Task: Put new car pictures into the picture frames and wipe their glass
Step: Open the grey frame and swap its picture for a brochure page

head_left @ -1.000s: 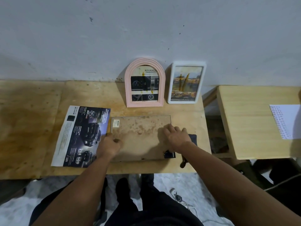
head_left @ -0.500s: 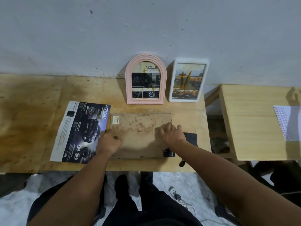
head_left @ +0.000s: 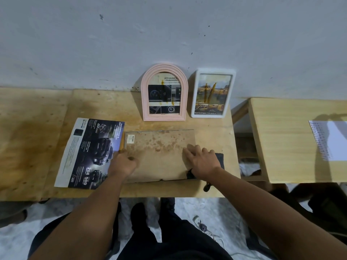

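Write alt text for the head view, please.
Both hands, left hand and right hand, rest on a stained frame back lying flat on a wooden table. A car poster lies left; two framed pictures lean against the wall.

The arched frame (head_left: 164,91) is pale pink; the rectangular frame (head_left: 213,93) beside it is white around a yellow-toned picture. The backing board (head_left: 159,152) is brown with darker blotches. The car poster (head_left: 90,153) is dark blue-black with a white margin. The surface (head_left: 212,128) is light wood, stained darker at left.
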`<state>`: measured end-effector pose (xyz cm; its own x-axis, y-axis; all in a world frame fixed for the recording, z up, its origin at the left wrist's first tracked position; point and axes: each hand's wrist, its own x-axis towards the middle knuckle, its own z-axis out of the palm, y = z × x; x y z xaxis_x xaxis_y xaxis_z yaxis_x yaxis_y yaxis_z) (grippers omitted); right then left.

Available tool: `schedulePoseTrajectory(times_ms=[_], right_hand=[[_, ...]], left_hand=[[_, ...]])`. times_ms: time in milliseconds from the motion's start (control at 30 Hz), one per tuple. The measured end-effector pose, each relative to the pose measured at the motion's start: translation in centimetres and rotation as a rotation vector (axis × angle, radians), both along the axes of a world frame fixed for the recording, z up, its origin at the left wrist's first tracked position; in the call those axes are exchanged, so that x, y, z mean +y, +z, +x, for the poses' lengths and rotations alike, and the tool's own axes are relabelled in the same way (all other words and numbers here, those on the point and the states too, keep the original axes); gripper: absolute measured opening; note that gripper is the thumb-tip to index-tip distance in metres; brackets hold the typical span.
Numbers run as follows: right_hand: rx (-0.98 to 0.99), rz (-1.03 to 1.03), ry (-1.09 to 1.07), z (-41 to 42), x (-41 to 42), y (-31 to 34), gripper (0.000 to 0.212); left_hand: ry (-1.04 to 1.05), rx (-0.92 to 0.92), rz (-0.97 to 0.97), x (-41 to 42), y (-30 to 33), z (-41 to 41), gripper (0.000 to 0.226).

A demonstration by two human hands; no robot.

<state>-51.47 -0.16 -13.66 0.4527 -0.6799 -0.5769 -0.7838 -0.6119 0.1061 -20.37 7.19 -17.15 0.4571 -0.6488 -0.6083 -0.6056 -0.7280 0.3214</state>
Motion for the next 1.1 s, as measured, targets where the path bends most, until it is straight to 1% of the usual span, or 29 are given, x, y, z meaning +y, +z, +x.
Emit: schedulePoseTrajectory(times_ms=[100,200,267,333,400,433,500,633,800,967,1033,1100], right_hand=[[-0.129,0.003,-0.136,-0.5,1.0,-0.2,0.076],[-0.293,0.047,-0.330,-1.1,1.8,-0.6,0.073],[-0.487,0.103,-0.529,-1.2,2.2,-0.7,0.070],[-0.706,0.188,-0.803,-1.1,2.4,-0.9,0.066],[-0.811,0.248,-1.053,-0.9,2.4,-1.5,0.060],[-0.833,0.239,-1.123,-0.9,2.4,-2.0,0.053],[-0.853,0.204,-1.184,-0.8,2.2,-2.7,0.041],[-0.855,0.187,-1.239,-0.8,1.8,-3.1,0.029],[-0.852,0.181,-1.263,-0.9,1.9,-3.4,0.029],[-0.897,0.167,-1.350,-2.0,1.7,-2.6,0.027],[-0.956,0.194,-1.371,-2.8,1.7,-2.5,0.025],[-1.056,0.247,-1.442,-3.3,1.8,-2.2,0.025]], left_hand=[[-0.003,0.009,-0.002,-0.1,0.1,0.0,0.060],[-0.005,0.022,-0.007,-0.2,0.1,-0.1,0.057],[-0.009,0.020,-0.002,-0.2,0.2,-0.2,0.056],[-0.021,0.011,0.007,-0.1,0.3,-0.2,0.058],[-0.025,0.003,0.006,0.1,0.3,-0.3,0.060],[-0.028,0.001,0.007,0.1,0.5,-0.3,0.060],[-0.036,0.002,0.007,0.2,0.5,-0.4,0.061],[-0.037,0.022,0.011,0.3,0.6,-0.3,0.062],[-0.041,0.019,0.021,0.3,0.8,-0.3,0.064],[-0.038,-0.001,0.004,0.2,0.9,-0.6,0.053],[-0.027,0.000,0.007,0.1,1.1,-0.7,0.054],[-0.008,0.026,0.010,0.1,1.3,-0.7,0.061]])
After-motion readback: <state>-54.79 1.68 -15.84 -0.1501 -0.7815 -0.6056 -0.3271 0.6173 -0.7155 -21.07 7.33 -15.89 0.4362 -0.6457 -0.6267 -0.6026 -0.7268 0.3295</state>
